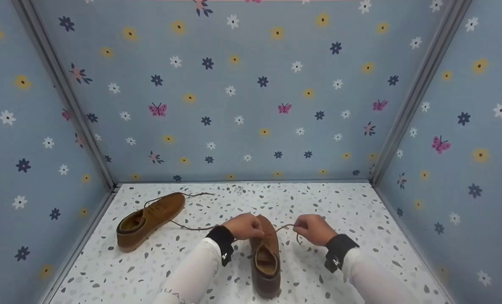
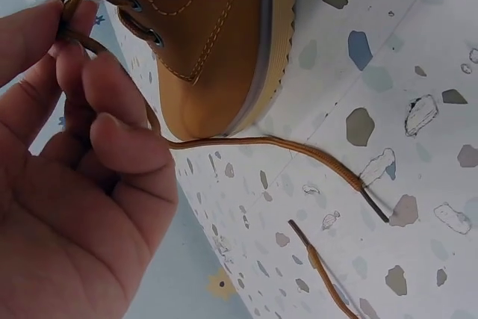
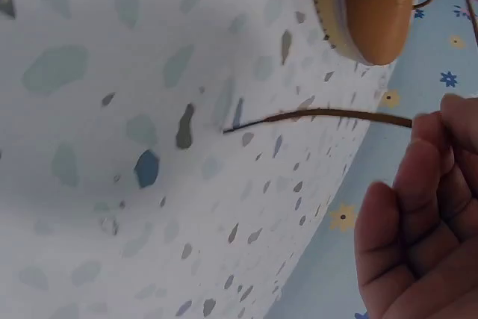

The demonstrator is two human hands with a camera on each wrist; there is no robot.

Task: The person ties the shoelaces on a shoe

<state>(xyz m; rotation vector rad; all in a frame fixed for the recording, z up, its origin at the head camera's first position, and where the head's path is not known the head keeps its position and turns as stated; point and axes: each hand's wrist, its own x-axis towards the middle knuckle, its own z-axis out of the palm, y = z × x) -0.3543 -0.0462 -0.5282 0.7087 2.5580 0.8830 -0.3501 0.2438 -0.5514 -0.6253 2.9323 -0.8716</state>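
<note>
A brown lace-up shoe point(image 1: 266, 253) stands between the two hands in the head view, its toe pointing away. The left hand point(image 1: 245, 226) is over the shoe's left side near the eyelets. In the left wrist view its thumb and fingers pinch a brown shoelace point(image 2: 224, 140), whose dark-tipped end lies out on the surface. To the right of the shoe, the right hand point(image 1: 315, 229) pinches the other lace point(image 1: 285, 226), drawn out sideways from the shoe. A short length with a dark tip sticks out past those fingers, as the right wrist view shows.
A second brown shoe point(image 1: 151, 221) stands at the left, its laces undone and one lace point(image 1: 194, 228) trailing toward the left hand. The white speckled table point(image 1: 326, 198) is bounded by blue flowered panels point(image 1: 251, 93) at the back and sides.
</note>
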